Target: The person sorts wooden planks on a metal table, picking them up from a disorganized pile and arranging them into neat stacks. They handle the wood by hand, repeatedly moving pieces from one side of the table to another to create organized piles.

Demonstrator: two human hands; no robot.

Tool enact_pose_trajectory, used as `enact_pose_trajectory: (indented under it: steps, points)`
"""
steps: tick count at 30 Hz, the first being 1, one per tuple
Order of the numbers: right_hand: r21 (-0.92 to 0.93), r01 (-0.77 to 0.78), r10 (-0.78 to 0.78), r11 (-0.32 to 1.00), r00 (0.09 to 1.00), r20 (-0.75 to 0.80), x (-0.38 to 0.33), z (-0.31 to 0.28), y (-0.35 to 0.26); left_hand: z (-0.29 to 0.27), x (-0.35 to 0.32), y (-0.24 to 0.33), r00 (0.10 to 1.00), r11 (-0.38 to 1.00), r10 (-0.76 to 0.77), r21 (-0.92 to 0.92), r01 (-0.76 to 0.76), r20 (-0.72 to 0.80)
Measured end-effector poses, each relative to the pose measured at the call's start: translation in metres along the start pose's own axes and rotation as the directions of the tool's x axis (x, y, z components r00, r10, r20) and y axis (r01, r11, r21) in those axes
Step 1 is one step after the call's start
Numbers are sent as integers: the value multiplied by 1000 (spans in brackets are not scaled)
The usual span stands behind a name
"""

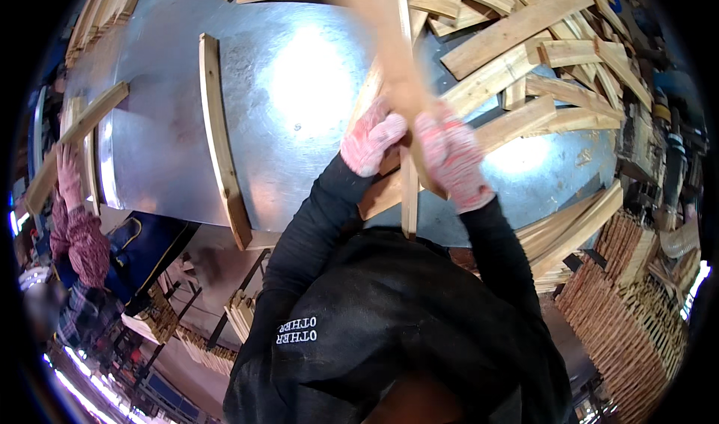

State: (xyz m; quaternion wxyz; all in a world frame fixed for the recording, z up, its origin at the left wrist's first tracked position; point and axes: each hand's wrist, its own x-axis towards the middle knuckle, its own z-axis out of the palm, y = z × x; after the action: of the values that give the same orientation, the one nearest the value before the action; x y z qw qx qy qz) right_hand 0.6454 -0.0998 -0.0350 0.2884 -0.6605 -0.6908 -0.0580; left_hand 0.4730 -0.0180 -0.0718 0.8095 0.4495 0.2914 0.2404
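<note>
Both my hands, in pink-and-white knit gloves, grip one wooden board (393, 50) over the metal table. Motion smears the board's far end. My left hand (372, 136) closes on its left edge, and my right hand (454, 154) wraps round its right edge. Below the held board, another narrow wooden strip (409, 199) lies on the table and points toward my body. To the left, a single long strip (217, 139) lies apart on the metal. Loose boards (517, 38) are heaped at the far right, close to my right hand.
The shiny metal table (165, 102) reaches across the view. At far left a co-worker's hand (69, 173) holds a board (82, 132). Stacked strips (105, 12) stand at the far-left corner. Piled wood (622, 304) stands at lower right, beside machinery and a hose (678, 241).
</note>
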Motion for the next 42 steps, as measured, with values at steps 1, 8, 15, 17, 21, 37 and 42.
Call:
enact_pose_trajectory:
  steps: [1,8,15,17,21,37,42]
  points:
    - [48,40,-39,998,998,-40,-6,5,-5,9,3,4,993,983,18,-182,-38,-113]
    - [324,-855,612,404,516,599,-94,57,-40,-74,-26,5,784,992,-118,-36,121,-609]
    - [328,-881,454,340,459,764,-64,64,-21,-135,-63,-1,790,981,-77,-187,-47,-608]
    - [248,-876,522,414,452,724,-63,67,-23,-118,-69,28,815,985,-79,-172,-26,-574]
    - [353,-805,512,476,580,634,-26,33,-45,-135,-76,-20,846,951,-130,176,253,-518]
    - [-240,515,-146,823,600,786,36,17,99,-165,-62,-107,772,970,-143,-244,-17,-619]
    - [-297,331,-23,896,701,713,69,-49,92,-131,-96,-38,897,890,-265,-449,86,-354]
